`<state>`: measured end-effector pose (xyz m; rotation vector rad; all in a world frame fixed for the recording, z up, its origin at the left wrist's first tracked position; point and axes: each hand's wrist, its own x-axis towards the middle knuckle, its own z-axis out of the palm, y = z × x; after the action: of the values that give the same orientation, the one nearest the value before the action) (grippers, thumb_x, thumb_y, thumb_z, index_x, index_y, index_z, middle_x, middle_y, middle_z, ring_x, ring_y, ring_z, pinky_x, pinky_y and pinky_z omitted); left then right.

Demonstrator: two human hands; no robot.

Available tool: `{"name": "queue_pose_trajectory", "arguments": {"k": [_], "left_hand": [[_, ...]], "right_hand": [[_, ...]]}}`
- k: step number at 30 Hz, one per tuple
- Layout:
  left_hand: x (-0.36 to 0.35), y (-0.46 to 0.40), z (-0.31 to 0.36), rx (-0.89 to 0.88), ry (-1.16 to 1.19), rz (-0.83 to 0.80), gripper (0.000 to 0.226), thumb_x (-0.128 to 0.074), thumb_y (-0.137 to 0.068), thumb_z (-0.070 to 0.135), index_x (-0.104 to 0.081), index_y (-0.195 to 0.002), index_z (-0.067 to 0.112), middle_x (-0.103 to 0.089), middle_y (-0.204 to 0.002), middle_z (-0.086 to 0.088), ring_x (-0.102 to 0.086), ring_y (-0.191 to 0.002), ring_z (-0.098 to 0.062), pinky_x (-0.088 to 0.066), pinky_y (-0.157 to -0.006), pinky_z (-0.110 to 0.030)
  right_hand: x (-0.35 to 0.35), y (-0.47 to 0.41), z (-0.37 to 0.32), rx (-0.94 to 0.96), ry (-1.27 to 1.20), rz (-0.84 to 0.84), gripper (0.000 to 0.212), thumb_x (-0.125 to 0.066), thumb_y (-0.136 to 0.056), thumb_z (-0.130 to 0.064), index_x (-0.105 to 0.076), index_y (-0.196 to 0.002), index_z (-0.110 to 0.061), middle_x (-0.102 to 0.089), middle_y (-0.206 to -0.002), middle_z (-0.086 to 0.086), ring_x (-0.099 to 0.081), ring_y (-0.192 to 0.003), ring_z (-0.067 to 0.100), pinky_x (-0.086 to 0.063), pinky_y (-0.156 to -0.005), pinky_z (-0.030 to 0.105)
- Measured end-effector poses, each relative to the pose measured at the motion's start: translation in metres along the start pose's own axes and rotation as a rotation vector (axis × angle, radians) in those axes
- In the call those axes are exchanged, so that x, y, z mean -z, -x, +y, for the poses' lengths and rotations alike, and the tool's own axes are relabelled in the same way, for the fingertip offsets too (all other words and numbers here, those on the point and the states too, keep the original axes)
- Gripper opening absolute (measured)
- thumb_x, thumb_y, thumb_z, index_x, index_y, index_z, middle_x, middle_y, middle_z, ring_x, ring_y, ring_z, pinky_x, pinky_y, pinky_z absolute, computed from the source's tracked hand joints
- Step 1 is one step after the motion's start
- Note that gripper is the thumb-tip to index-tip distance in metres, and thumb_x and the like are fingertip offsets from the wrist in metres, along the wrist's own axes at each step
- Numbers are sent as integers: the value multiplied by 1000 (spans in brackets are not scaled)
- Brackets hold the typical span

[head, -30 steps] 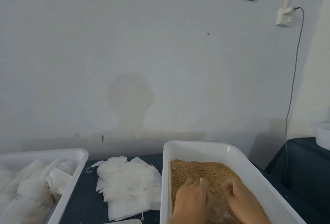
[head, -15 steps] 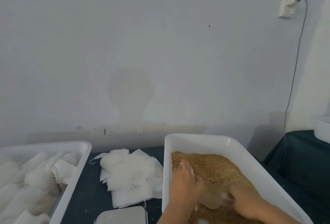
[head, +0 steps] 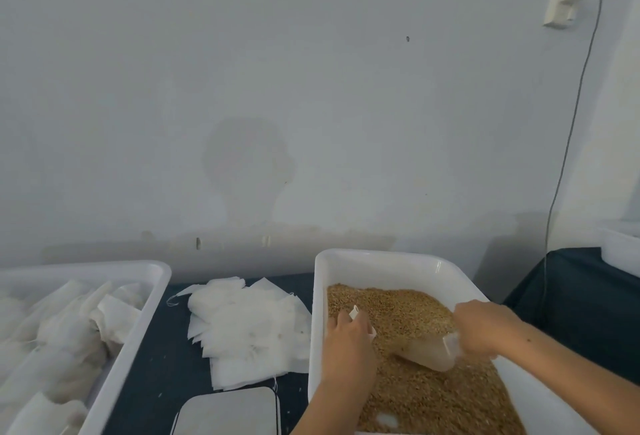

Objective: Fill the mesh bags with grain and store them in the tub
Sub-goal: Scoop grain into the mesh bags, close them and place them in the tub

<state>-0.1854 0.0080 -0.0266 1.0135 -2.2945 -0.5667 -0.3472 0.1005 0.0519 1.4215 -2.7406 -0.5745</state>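
White rectangular plastic tub at right, part-filled with tan grain. Both hands are inside it. Right hand has its fingers curled round the end of a translucent mesh bag lying tilted on the grain, bag looks part-filled. Left hand is palm down on the grain at the tub's left side, fingers curled on a small white piece; what it is, cannot tell. Pile of flat empty white mesh bags on the dark blue counter between the tubs. Second white plastic tub at left holds filled white bags. Grey-white flat device at near edge. White wall socket with grey cable far right.
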Motion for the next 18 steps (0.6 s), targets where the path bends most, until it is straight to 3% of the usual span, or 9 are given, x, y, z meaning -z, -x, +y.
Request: {"name": "queue_pose_trajectory", "arguments": {"k": [3, 5, 8, 10, 13, 16, 18], "left_hand": [[-1, 0, -2, -10, -1, -20, 27, -43, -91, 2, -54, -109, 19, -52, -117, -1, -44, -106, -17, -41, -91, -25], [-2, -1, -3, -19, -11, -32, 29, -45, -89, -1, -54, -108, 19, -52, -117, -1, -43, -106, -18, -40, -90, -26], [-3, -1, -4, -25, -8, -24, 28, -47, -89, -2, -56, -106, 19, -52, -116, -1, -42, -104, -16, -40, -90, -25], [-3, -1, -5, -31, -4, -21, 27, -47, -90, -1, -57, -106, 19, -52, -115, 0, -40, -101, -15, -40, -88, -25], [-3, 0, -4, -39, 0, -20, 28, -48, -90, -2, -58, -106, 19, -52, -113, 0, -43, -103, -15, -40, -88, -24], [-1, 0, -3, -34, 20, -11, 28, -46, -89, -4, -58, -101, 18, -51, -106, 1, -43, -100, -15, -41, -86, -24], [0, 0, -3, -44, 29, 4, 27, -44, -89, -4, -58, -96, 19, -49, -101, 2, -42, -96, -14, -40, -83, -24]], "right_hand": [[-16, -19, -22, 6, -164, 73, 23, -51, -92, -28, -48, -71, -18, -47, -68, -9, -44, -58, 5, -33, -50, 17], [-26, -32, -34, 4, -248, 105, 33, -50, -96, -34, -44, -66, -20, -48, -68, -9, -47, -59, 4, -37, -53, 17], [-41, -46, -49, 3, -366, 137, 31, -51, -96, -33, -51, -69, -19, -54, -69, -8, -54, -60, 3, -44, -56, 15], [-47, -52, -55, 11, -420, 142, 22, -50, -96, -28, -63, -84, -16, -64, -80, -6, -60, -67, 5, -50, -61, 17], [-52, -56, -59, 37, -449, 120, 17, -48, -96, -22, -62, -103, -16, -67, -99, -3, -61, -81, 8, -50, -68, 16], [-52, -53, -54, 44, -484, 105, 11, -47, -96, -22, -57, -92, -23, -60, -88, -11, -55, -75, 3, -38, -55, 11], [-49, -48, -44, 57, -524, 135, 18, -48, -96, -26, -48, -79, -30, -55, -80, -15, -52, -69, -2, -34, -52, 11]]}}
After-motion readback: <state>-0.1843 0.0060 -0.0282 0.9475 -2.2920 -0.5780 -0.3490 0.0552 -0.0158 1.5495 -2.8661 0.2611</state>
